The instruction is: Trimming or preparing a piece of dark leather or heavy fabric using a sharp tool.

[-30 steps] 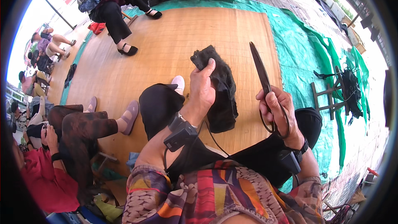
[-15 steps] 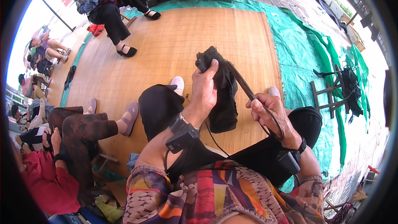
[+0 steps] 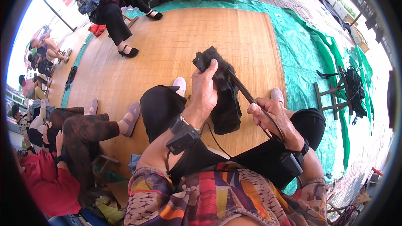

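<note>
My left hand (image 3: 205,87) grips the upper end of a black, fuzzy strip of cloth or fur (image 3: 226,104), thumb pressed on top. The strip hangs down over the mat between my knees. In my right hand (image 3: 274,119) is a long, slender dark tool (image 3: 243,87), fingers wrapped round its lower end. Its far tip meets the strip's right side just beyond my left thumb. Whether it is a pair of tweezers or a single rod I cannot make out. A thin black cord (image 3: 274,126) curves over my right hand.
A tan woven mat (image 3: 180,37) lies over a green tarp (image 3: 299,58). Beyond it sits a person in black shoes (image 3: 127,52); people sit close at left, one in a red top (image 3: 50,184). A small wooden stool (image 3: 331,94) with black stuff on it stands at right.
My left hand and the strip's upper end have shifted slightly left. The tool's tip has lowered a little, and my right hand has moved slightly. At left, the person in red has shifted their arms.
</note>
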`<action>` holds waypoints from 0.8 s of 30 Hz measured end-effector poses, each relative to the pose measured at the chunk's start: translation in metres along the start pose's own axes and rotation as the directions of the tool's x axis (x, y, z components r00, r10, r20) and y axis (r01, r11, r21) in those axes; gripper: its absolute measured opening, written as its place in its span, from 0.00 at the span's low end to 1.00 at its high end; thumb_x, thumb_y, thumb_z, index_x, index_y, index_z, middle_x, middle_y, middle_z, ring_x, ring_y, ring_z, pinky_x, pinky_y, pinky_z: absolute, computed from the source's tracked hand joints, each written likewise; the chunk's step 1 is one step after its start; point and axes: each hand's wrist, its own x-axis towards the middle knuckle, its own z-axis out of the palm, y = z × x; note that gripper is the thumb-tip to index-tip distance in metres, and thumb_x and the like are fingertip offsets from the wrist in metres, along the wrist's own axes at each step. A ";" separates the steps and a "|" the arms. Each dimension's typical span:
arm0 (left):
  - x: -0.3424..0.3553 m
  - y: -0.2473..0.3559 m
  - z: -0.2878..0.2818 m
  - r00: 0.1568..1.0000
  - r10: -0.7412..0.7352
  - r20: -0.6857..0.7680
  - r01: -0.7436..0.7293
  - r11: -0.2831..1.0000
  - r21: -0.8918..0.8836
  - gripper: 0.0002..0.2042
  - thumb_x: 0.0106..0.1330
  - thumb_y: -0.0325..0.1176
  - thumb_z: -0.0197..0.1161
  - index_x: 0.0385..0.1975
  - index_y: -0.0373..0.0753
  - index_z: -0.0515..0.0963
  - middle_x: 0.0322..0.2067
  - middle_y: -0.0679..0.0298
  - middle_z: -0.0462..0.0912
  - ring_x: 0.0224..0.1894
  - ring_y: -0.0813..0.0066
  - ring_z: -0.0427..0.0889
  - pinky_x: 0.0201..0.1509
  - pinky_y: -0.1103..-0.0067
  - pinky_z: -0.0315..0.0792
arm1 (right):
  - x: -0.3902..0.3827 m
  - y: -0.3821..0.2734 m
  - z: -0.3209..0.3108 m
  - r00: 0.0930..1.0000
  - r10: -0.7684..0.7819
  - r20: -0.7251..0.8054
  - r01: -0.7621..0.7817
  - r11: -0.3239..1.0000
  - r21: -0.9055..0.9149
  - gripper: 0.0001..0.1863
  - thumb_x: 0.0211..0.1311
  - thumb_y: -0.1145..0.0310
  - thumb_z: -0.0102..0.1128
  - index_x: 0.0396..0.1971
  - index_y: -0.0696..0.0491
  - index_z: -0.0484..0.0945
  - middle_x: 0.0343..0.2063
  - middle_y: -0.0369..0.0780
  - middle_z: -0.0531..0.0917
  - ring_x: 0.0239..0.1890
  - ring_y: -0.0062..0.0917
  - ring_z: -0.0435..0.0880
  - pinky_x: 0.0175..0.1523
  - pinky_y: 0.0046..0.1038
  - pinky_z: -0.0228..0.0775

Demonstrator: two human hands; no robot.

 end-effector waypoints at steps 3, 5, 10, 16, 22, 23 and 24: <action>-0.001 -0.001 0.002 0.999 -0.024 -0.031 0.024 0.999 -0.030 0.06 0.61 0.30 0.59 0.36 0.38 0.74 0.33 0.65 0.79 0.37 0.72 0.78 0.45 0.74 0.72 | 0.000 0.002 0.001 0.995 -0.079 -0.067 0.085 0.991 0.103 0.29 0.58 0.42 0.50 0.23 0.57 0.73 0.12 0.32 0.69 0.16 0.12 0.66 0.21 0.17 0.57; 0.008 0.000 -0.005 0.998 -0.046 -0.037 0.044 0.998 -0.050 0.06 0.61 0.30 0.59 0.36 0.38 0.74 0.33 0.65 0.79 0.37 0.72 0.78 0.45 0.75 0.73 | -0.006 -0.006 -0.003 0.987 -0.104 -0.123 0.125 0.976 0.177 0.28 0.58 0.43 0.50 0.24 0.57 0.73 0.11 0.31 0.69 0.16 0.11 0.66 0.20 0.16 0.56; 0.006 -0.002 -0.006 0.999 -0.012 -0.037 0.011 0.999 -0.044 0.06 0.61 0.30 0.59 0.35 0.37 0.74 0.33 0.65 0.78 0.36 0.72 0.78 0.44 0.75 0.73 | -0.005 0.000 -0.008 0.981 -0.140 -0.135 0.173 0.945 0.277 0.22 0.62 0.50 0.48 0.30 0.57 0.73 0.13 0.29 0.69 0.13 0.07 0.62 0.18 0.12 0.51; -0.004 0.002 0.006 1.000 -0.023 0.007 0.023 1.000 0.019 0.06 0.61 0.30 0.60 0.35 0.37 0.74 0.32 0.65 0.79 0.35 0.73 0.78 0.43 0.75 0.73 | 0.002 0.003 0.002 0.998 -0.070 -0.001 0.070 0.997 0.027 0.29 0.58 0.42 0.51 0.21 0.59 0.72 0.13 0.33 0.71 0.18 0.14 0.70 0.22 0.19 0.60; -0.002 0.001 0.003 1.000 0.004 0.006 -0.004 1.000 -0.012 0.06 0.60 0.30 0.60 0.34 0.37 0.74 0.32 0.65 0.79 0.35 0.73 0.78 0.44 0.75 0.73 | 0.001 0.002 0.005 0.991 -0.122 -0.055 0.130 0.976 0.177 0.28 0.57 0.43 0.53 0.24 0.60 0.73 0.14 0.33 0.72 0.19 0.13 0.70 0.23 0.18 0.61; -0.003 0.003 0.004 1.000 0.008 0.012 -0.008 1.000 -0.015 0.06 0.60 0.30 0.60 0.34 0.37 0.75 0.32 0.65 0.79 0.35 0.73 0.78 0.43 0.75 0.73 | 0.000 0.002 0.004 0.990 -0.130 -0.060 0.140 0.968 0.210 0.28 0.57 0.44 0.53 0.25 0.60 0.73 0.15 0.32 0.72 0.19 0.13 0.70 0.23 0.17 0.61; -0.003 0.004 0.005 1.000 0.013 0.017 -0.012 1.000 -0.019 0.06 0.60 0.29 0.60 0.34 0.37 0.75 0.32 0.65 0.79 0.35 0.73 0.78 0.43 0.75 0.73 | -0.001 0.001 0.005 0.990 -0.130 -0.059 0.140 0.969 0.206 0.28 0.57 0.44 0.53 0.25 0.60 0.73 0.15 0.32 0.72 0.19 0.13 0.70 0.23 0.17 0.61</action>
